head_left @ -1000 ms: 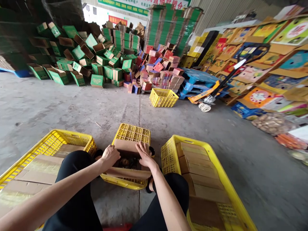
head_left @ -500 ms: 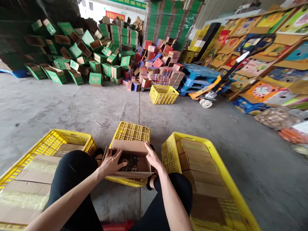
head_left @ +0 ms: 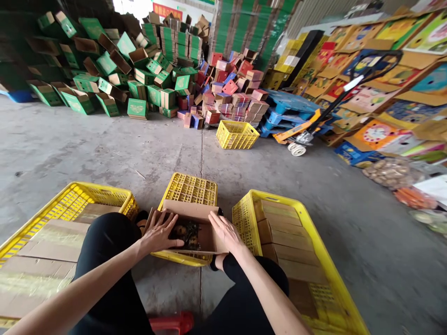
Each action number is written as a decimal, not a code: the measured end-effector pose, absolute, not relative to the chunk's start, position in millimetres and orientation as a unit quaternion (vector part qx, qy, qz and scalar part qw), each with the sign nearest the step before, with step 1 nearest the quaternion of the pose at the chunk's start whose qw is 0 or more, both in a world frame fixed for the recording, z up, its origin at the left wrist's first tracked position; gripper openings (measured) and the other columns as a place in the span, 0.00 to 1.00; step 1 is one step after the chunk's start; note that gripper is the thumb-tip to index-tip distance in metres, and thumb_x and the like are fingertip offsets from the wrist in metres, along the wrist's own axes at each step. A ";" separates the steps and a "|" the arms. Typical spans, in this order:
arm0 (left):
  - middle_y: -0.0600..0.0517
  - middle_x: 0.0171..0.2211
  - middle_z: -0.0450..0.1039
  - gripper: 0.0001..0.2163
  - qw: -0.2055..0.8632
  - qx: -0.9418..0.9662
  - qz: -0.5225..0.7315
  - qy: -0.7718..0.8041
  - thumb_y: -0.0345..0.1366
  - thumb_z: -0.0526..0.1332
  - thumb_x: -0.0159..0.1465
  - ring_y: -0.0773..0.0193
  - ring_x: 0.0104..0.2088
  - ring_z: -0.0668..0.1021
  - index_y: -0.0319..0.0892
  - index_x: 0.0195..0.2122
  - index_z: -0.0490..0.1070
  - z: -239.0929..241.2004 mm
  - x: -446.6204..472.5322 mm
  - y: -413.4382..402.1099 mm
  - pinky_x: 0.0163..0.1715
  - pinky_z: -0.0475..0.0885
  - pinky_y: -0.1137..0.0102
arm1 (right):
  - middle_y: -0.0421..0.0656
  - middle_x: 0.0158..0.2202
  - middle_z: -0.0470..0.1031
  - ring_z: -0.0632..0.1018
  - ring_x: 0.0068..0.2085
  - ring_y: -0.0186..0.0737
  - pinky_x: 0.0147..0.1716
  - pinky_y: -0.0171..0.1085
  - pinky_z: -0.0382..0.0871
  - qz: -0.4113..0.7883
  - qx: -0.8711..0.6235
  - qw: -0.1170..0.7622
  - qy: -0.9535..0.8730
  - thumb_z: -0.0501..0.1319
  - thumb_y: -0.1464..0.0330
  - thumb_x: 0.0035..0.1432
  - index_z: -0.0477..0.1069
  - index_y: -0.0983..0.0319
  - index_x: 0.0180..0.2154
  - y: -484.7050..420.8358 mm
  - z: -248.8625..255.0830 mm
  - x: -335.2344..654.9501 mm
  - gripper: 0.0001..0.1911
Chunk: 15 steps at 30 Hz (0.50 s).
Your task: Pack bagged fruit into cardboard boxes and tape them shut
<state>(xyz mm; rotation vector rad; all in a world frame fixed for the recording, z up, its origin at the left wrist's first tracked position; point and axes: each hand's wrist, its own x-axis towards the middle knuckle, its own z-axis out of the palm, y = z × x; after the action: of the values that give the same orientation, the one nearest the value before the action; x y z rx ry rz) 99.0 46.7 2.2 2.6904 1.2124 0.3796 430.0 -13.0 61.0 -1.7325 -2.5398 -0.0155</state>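
An open cardboard box [head_left: 191,210] rests on an upturned yellow crate [head_left: 190,188] between my knees, its flaps folded outward. Inside lies a dark, shiny bundle [head_left: 188,234] with brownish patches; its kind I cannot make out. My left hand [head_left: 160,232] lies over the box's left end with fingers spread, the thumb reaching over the bundle. Against the right end flap is my right hand [head_left: 225,230], its fingers stretched out along the cardboard. Neither hand is closed around anything.
Yellow crates holding cardboard boxes flank me: a left crate [head_left: 104,188] and a right crate [head_left: 279,197]. Another yellow crate [head_left: 237,135] stands ahead, before piled small cartons [head_left: 230,88]. Blue pallets [head_left: 293,109] and a pallet jack [head_left: 303,132] are right of it. Something red [head_left: 174,322] lies below me.
My right hand has lowered and flattened against the right end flap, which now leans outward. My left hand has shifted only slightly. The view has tilted a little downward.
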 end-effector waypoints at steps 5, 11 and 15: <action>0.33 0.71 0.63 0.47 0.024 0.913 0.160 0.374 0.72 0.53 0.66 0.30 0.74 0.60 0.37 0.73 0.64 9.9 93.4 33.3 0.71 0.39 0.31 | 0.43 0.80 0.44 0.62 0.73 0.66 0.64 0.67 0.68 0.024 -0.633 -0.057 -0.772 0.58 0.66 0.71 0.52 0.53 0.77 1.1 66.9 386.0 0.37; 0.32 0.70 0.65 0.43 -0.006 0.912 0.177 0.371 0.69 0.53 0.69 0.34 0.73 0.63 0.38 0.72 0.66 5.4 86.2 1.6 0.72 0.33 0.33 | 0.49 0.80 0.38 0.46 0.78 0.69 0.68 0.81 0.39 0.025 -0.661 -0.079 -0.746 0.58 0.48 0.70 0.41 0.56 0.78 7.9 43.4 369.9 0.47; 0.33 0.68 0.70 0.40 -0.005 0.917 0.171 0.361 0.67 0.52 0.71 0.36 0.71 0.67 0.40 0.71 0.67 -7.8 86.3 -13.1 0.72 0.32 0.34 | 0.49 0.80 0.35 0.42 0.79 0.66 0.70 0.78 0.34 0.013 -0.644 -0.070 -0.762 0.54 0.46 0.71 0.39 0.58 0.79 6.1 28.3 380.3 0.46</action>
<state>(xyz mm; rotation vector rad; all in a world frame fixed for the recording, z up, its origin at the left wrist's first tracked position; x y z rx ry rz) 86.3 -13.1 -7.8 2.8887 1.1382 0.5377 380.3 6.1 28.3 -2.1185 -2.5062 0.0438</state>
